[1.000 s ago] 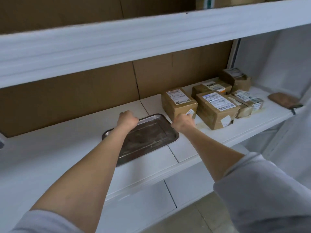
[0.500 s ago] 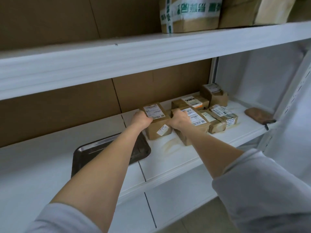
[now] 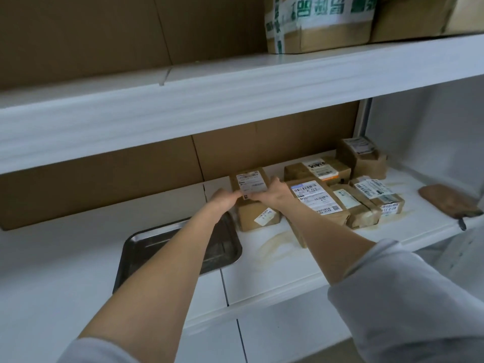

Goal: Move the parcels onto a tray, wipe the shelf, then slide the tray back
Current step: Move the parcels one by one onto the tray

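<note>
Parcel (image 3: 252,183) gripped at both sides by left hand (image 3: 224,199) and right hand (image 3: 272,193), first loading step; next move probably a lift toward tray (image 3: 146,244) at eight o'clock.

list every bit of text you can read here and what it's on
"2-2-35", probably: front sticker of the parcel gripped by the left hand and right hand.
"4-3-33", probably: end sticker of the rightmost front parcel.
Green characters on the taped box, upper shelf: upside down, unreadable.
The shipping labels and barcodes: too small and blurred.
</note>
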The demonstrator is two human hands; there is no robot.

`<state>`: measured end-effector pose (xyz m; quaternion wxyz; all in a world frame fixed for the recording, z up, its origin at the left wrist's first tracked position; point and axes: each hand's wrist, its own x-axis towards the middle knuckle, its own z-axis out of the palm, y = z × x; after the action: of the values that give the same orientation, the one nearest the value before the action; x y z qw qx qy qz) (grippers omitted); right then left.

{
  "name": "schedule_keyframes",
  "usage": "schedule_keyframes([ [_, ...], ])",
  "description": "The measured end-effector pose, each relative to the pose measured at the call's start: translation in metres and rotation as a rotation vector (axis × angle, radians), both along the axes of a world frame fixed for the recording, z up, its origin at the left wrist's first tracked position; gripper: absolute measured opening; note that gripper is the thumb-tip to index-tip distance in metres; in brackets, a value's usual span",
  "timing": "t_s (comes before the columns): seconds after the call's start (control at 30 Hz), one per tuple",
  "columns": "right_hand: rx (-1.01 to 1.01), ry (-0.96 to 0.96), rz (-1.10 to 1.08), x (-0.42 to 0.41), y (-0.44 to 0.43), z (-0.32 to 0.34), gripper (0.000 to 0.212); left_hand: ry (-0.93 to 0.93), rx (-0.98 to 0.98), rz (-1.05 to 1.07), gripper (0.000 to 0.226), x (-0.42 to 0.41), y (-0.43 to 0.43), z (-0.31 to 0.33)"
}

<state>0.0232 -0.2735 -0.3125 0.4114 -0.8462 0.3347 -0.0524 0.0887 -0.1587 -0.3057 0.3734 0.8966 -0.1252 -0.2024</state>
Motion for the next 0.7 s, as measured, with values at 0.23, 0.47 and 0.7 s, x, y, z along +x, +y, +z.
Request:
schedule_keyframes([
  [0.23,-0.09,0.076,-0.077,0.025,0.003,-0.01,0.102,0.066,-0.035,-0.034,0.055,0.019,-0.005,-0.012],
  [0.47,-0.215,0.249,-0.062,0.052,0.012,-0.015,0.103,0.209,-0.137,-0.021,0.059,0.034,-0.01,-0.019],
  [0.7,-0.251,0.389,-0.086,0.062,0.017,-0.017,0.104,0.302,-0.214,-0.032,0.059,0.042,-0.014,-0.024],
])
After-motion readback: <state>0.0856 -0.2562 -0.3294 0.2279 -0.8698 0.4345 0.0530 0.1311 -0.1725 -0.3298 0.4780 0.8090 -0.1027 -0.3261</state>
